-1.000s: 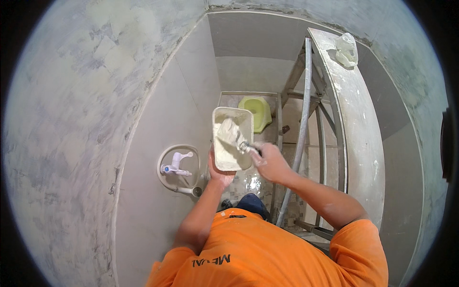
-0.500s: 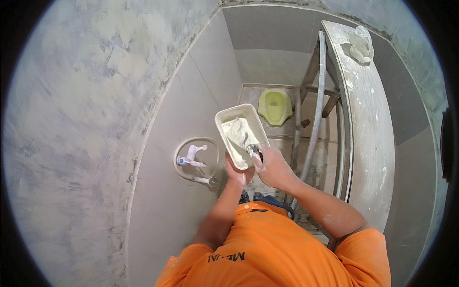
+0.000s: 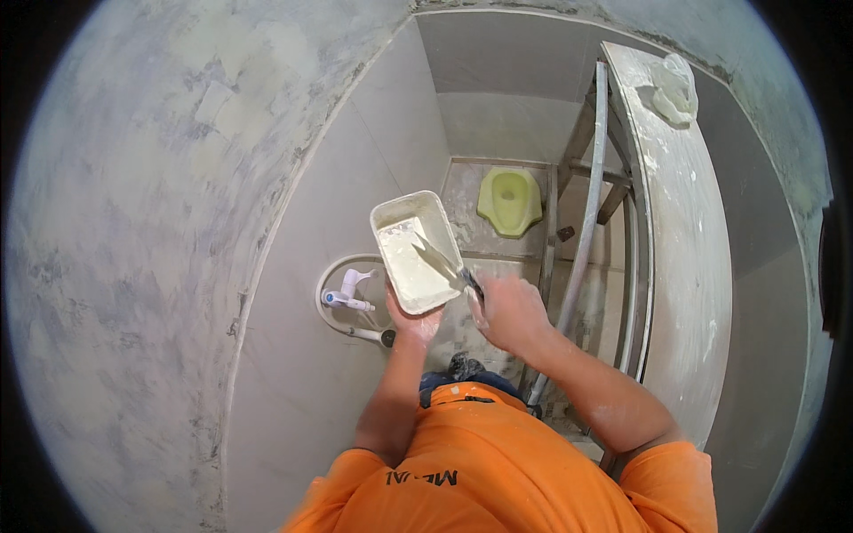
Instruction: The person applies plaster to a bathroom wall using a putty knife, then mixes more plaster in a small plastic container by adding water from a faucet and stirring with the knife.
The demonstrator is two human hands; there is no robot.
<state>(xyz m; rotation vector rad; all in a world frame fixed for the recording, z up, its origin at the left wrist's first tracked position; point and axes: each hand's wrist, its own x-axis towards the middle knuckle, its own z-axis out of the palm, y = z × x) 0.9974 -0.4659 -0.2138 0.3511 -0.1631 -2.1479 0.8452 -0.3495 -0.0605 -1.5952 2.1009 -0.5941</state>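
Observation:
My left hand (image 3: 414,322) grips a white rectangular tub (image 3: 451,242) from beneath its near end, and the fingers are partly hidden under it. Inside lies a creamy white paste (image 3: 410,269), thickest toward the near end. My right hand (image 3: 513,311) is closed round the dark handle of a putty knife (image 3: 442,266). Its paste-smeared blade reaches over the tub's right rim and into the paste. White residue coats both hands.
To the right stands a trestle with a white-smeared plank (image 3: 689,204), a crumpled plastic bag (image 3: 673,89) on it. A yellow-green squat toilet (image 3: 510,202) is set in the floor ahead. A white tap with hose (image 3: 348,293) juts from the left tiled wall; patchy plaster (image 3: 169,195) rises above.
The tub and both hands have shifted slightly left. The blade, which was covered with a heap of paste, now shows more plainly, slanting across the tub's right side.

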